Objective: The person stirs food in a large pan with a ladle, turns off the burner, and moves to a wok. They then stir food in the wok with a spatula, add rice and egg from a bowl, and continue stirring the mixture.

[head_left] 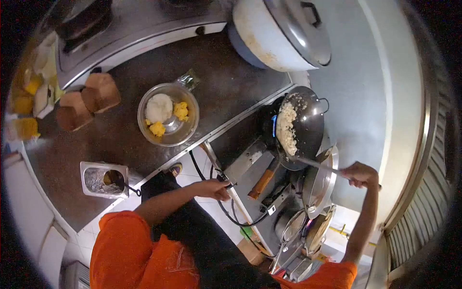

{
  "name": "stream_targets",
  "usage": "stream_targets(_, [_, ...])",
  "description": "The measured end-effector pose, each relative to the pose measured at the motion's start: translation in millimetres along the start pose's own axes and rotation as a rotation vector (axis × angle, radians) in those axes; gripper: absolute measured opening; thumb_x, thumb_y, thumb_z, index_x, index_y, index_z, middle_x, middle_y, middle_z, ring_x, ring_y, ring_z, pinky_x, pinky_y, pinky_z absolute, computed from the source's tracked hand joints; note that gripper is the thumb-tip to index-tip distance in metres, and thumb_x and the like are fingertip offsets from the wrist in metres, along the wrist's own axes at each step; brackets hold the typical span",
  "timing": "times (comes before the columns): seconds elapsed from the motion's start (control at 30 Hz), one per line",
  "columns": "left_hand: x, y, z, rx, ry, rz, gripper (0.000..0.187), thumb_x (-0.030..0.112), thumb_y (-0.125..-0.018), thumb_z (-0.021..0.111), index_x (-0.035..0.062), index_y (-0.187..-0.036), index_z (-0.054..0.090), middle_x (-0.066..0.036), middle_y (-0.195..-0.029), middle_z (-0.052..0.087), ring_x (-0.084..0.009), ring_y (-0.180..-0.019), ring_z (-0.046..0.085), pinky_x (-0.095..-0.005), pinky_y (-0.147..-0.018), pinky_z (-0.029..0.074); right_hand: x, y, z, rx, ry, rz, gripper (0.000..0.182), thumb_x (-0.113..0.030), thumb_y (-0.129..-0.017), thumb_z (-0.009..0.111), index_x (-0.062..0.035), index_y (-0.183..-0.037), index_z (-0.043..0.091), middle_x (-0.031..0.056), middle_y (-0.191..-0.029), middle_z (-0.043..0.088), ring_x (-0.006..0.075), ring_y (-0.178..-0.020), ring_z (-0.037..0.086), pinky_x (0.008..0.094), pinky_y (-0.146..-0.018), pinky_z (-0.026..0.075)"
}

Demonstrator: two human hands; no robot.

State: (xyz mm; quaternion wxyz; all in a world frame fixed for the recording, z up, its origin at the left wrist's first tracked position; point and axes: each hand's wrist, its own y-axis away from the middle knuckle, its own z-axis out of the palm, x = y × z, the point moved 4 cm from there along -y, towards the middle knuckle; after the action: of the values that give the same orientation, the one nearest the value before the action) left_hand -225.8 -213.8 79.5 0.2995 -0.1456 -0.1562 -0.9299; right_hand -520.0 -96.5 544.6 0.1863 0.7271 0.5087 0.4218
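Observation:
My right hand (358, 174) is closed round the long metal handle of a wok spatula (320, 166), whose far end reaches into a dark wok (310, 123). White rice (287, 130) lies along the wok's left side, over a blue burner flame (274, 126). The wok's wooden handle (263, 184) points toward me. At the stove's front edge, my left hand (214, 189) has its fingers curled at a small black stove knob (224, 178), which is partly hidden.
A steel bowl (168, 137) holds white rice and yellow lumps. Near it are a metal container (104, 180), brown bowls (101, 91) and a green packet (188, 80). A large lidded pot (260, 36) stands behind. Pans (320, 185) and a strainer (293, 225) crowd the right.

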Motion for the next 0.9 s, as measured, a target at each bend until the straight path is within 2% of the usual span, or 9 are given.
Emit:
stream_targets(0.07, [29.0, -8.8, 48.9, 0.063, 0.378, -0.198, 0.066, 0.052, -0.093, 0.047, -0.0018, -0.131, 0.039, -0.013, -0.11, 0.061, -0.0234, -0.087, 0.064, -0.0346, -0.084, 0.051, 4.2, -30.2, 14.0, 0.036, -0.303, -0.143, 0.024, -0.03, -0.091, 0.06, -0.0136, -0.107, 0.067, 0.0004, -0.052, 0.049, 0.0051, -0.036, 0.036, 0.0219, -0.031, 0.029])
stream_targets(0.17, [78.1, -24.3, 103.7, 0.047, 0.168, -0.049, 0.066, 0.047, -0.092, 0.051, 0.004, -0.137, 0.029, -0.012, -0.108, 0.061, -0.0229, -0.084, 0.066, -0.0341, -0.077, 0.053, 0.2, -35.2, 26.5, 0.115, -0.475, -0.408, 0.033, -0.041, -0.087, 0.063, -0.0083, -0.089, 0.065, -0.0016, -0.053, 0.048, 0.0059, -0.038, 0.037, 0.022, -0.034, 0.029])
stream_targets(0.23, [101.1, -29.2, 130.4, 0.214, 0.013, 0.021, 0.048, 0.044, -0.091, 0.054, 0.0065, -0.119, 0.045, -0.006, -0.086, 0.057, -0.0167, -0.069, 0.061, -0.026, -0.061, 0.052, 10.8, -27.4, 10.0, 0.068, -0.304, -0.311, 0.031, -0.039, -0.088, 0.062, -0.0082, -0.085, 0.064, -0.002, -0.054, 0.047, 0.0055, -0.039, 0.037, 0.0225, -0.034, 0.028])
stream_targets(0.37, [88.5, -38.0, 141.3, 0.347, -0.068, 0.214, 0.021, 0.025, -0.092, 0.057, 0.0093, -0.089, 0.044, 0.002, -0.07, 0.045, -0.0083, -0.051, 0.046, -0.0257, -0.042, 0.041, 15.5, 8.1, -7.7, 0.006, 0.04, -0.075, 0.029, -0.035, -0.09, 0.058, -0.0079, -0.082, 0.061, -0.0001, -0.054, 0.047, 0.0052, -0.039, 0.038, 0.0223, -0.033, 0.028])
stream_targets(0.47, [82.1, -49.2, 139.0, 0.375, -0.117, 0.248, 0.021, 0.026, -0.092, 0.056, 0.0092, -0.088, 0.044, 0.002, -0.068, 0.045, -0.0085, -0.051, 0.047, -0.0263, -0.042, 0.042, 28.6, -37.7, 9.4, 0.051, -0.265, -0.33, 0.032, -0.039, -0.084, 0.063, -0.0091, -0.075, 0.058, 0.0006, -0.056, 0.05, 0.0069, -0.041, 0.04, 0.0247, -0.034, 0.03])
stream_targets(0.57, [69.3, -67.3, 136.3, 0.436, -0.191, 0.254, 0.023, 0.027, -0.093, 0.056, 0.0077, -0.088, 0.044, 0.0, -0.068, 0.045, -0.0096, -0.051, 0.049, -0.0265, -0.042, 0.043, 39.5, -73.0, 15.4, 0.087, -0.443, -0.32, 0.031, -0.037, -0.084, 0.06, -0.0084, -0.073, 0.059, 0.001, -0.056, 0.051, 0.0084, -0.041, 0.042, 0.0261, -0.035, 0.032])
stream_targets(0.63, [68.7, -62.4, 141.3, 0.44, -0.278, 0.27, 0.024, 0.027, -0.092, 0.056, 0.0068, -0.087, 0.044, 0.0, -0.068, 0.046, -0.01, -0.052, 0.051, -0.0267, -0.042, 0.043, 53.3, -76.4, 13.5, -0.068, -0.214, -0.334, 0.032, -0.042, -0.091, 0.055, -0.0104, -0.087, 0.058, -0.0015, -0.053, 0.044, 0.0051, -0.038, 0.039, 0.0199, -0.033, 0.03])
stream_targets(0.77, [88.3, -51.7, 147.7, 0.399, -0.147, 0.192, 0.022, 0.024, -0.09, 0.059, 0.0074, -0.086, 0.044, -0.001, -0.068, 0.05, -0.0114, -0.053, 0.054, -0.0278, -0.043, 0.044, 42.1, -50.4, 21.7, 0.069, 0.074, -0.39, 0.03, -0.038, -0.091, 0.052, -0.0107, -0.08, 0.058, 0.0003, -0.056, 0.05, 0.0091, -0.041, 0.043, 0.0259, -0.035, 0.035])
stream_targets(0.9, [93.9, -51.1, 136.3, 0.328, 0.102, 0.04, 0.02, 0.02, -0.086, 0.063, 0.0118, -0.089, 0.045, 0.002, -0.067, 0.049, -0.0092, -0.05, 0.048, -0.0247, -0.045, 0.041, 40.1, -60.5, 34.5, 0.216, -0.154, -0.654, 0.033, -0.037, -0.091, 0.049, -0.0091, -0.074, 0.056, 0.0011, -0.053, 0.048, 0.0108, -0.041, 0.044, 0.0272, -0.037, 0.036])
